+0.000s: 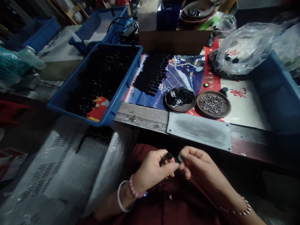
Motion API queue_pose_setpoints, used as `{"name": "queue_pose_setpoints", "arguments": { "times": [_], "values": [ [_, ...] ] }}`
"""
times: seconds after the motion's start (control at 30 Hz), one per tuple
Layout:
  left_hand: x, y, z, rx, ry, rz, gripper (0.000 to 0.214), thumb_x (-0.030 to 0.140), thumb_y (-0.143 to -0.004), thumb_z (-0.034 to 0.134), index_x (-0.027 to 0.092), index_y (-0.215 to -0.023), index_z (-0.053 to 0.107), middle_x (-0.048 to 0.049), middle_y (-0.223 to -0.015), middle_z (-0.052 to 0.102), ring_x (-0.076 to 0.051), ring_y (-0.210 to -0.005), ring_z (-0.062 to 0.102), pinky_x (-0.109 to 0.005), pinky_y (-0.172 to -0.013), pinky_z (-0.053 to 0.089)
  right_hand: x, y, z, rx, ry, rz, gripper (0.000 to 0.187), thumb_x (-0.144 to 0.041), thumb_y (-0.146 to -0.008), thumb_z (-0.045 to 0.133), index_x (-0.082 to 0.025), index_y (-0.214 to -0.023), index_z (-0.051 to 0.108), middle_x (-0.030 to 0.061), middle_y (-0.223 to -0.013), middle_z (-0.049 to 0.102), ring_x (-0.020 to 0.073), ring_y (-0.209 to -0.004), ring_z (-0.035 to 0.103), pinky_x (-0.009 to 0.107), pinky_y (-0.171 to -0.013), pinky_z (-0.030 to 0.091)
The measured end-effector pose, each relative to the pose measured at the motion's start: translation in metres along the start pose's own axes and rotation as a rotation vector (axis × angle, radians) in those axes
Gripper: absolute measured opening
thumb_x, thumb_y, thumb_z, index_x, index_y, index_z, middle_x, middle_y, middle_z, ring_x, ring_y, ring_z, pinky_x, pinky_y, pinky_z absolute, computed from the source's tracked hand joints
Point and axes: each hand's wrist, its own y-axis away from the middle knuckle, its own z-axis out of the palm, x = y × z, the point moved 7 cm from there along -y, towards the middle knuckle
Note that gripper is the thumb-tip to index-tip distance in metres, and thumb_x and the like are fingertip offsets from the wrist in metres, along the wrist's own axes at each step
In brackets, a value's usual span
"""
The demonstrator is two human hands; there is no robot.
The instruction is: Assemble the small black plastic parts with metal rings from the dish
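Above my lap, my left hand is closed around a narrow black strap, which looks like a watch strap; its rounded end sticks out past the fingers. Thumb and forefinger of my right hand pinch a small dark grey piece against the strap. The two hands almost meet, and fingers partly hide where the parts join. Just beyond them lies a worn grey pad at the table edge. Behind it, one round dish holds small black and white pieces, and another dish holds short metal pins.
A blue tray full of black straps stands at left. Beside it, similar straps lie in rows on a printed sheet. Clear plastic bags and a blue bin occupy the right. A cardboard box stands behind.
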Motion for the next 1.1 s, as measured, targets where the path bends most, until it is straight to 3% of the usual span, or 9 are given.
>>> {"name": "queue_pose_setpoints", "arguments": {
  "times": [0.3, 0.53, 0.7, 0.87, 1.1],
  "values": [
    [-0.003, -0.001, -0.001, 0.009, -0.011, -0.007, 0.022, 0.036, -0.084, 0.068, 0.017, -0.077, 0.06, 0.001, -0.061, 0.064, -0.012, -0.055, 0.055, -0.023, -0.055, 0.041, -0.023, 0.01, 0.011, 0.01, 0.389, -0.137, 0.036, -0.047, -0.085, 0.072, -0.015, -0.073, 0.063, 0.0002, -0.062, 0.065, 0.0092, -0.049, 0.058, 0.018, -0.049, 0.042],
    [0.002, 0.001, 0.004, -0.046, 0.027, 0.016, 0.027, 0.043, -0.088, 0.064, 0.018, -0.084, 0.056, 0.0008, -0.07, 0.062, -0.012, -0.062, 0.056, -0.023, -0.059, 0.042, -0.021, 0.008, 0.009, 0.026, 0.371, -0.145, 0.033, -0.045, -0.086, 0.071, -0.016, -0.073, 0.063, -0.0003, -0.059, 0.065, 0.0091, -0.046, 0.057, 0.018, -0.048, 0.042],
    [0.006, 0.004, -0.001, -0.041, 0.028, 0.057, 0.028, 0.047, -0.099, 0.043, 0.02, -0.096, 0.05, 0.0024, -0.07, 0.055, -0.01, -0.061, 0.051, -0.021, -0.056, 0.04, -0.025, 0.011, 0.004, 0.11, 0.366, -0.184, 0.032, -0.044, -0.085, 0.072, -0.016, -0.073, 0.063, -0.0006, -0.056, 0.064, 0.0098, -0.045, 0.057, 0.018, -0.047, 0.041],
    [-0.006, 0.001, 0.004, -0.114, 0.111, -0.061, 0.031, 0.05, -0.093, 0.054, 0.019, -0.093, 0.052, -0.0033, -0.074, 0.066, -0.013, -0.059, 0.059, -0.024, -0.056, 0.047, -0.027, 0.012, 0.008, 0.096, 0.405, -0.209, 0.03, -0.043, -0.086, 0.071, -0.017, -0.074, 0.063, 0.0, -0.058, 0.065, 0.0118, -0.048, 0.06, 0.019, -0.048, 0.044],
    [-0.008, -0.002, 0.006, -0.094, 0.146, -0.119, 0.031, 0.047, -0.088, 0.061, 0.016, -0.09, 0.057, -0.0085, -0.077, 0.072, -0.015, -0.064, 0.066, -0.026, -0.06, 0.052, -0.02, 0.014, 0.012, 0.024, 0.486, -0.263, 0.028, -0.039, -0.095, 0.06, -0.018, -0.076, 0.062, 0.0018, -0.065, 0.069, 0.0129, -0.055, 0.062, 0.02, -0.051, 0.046]
  ]
}}
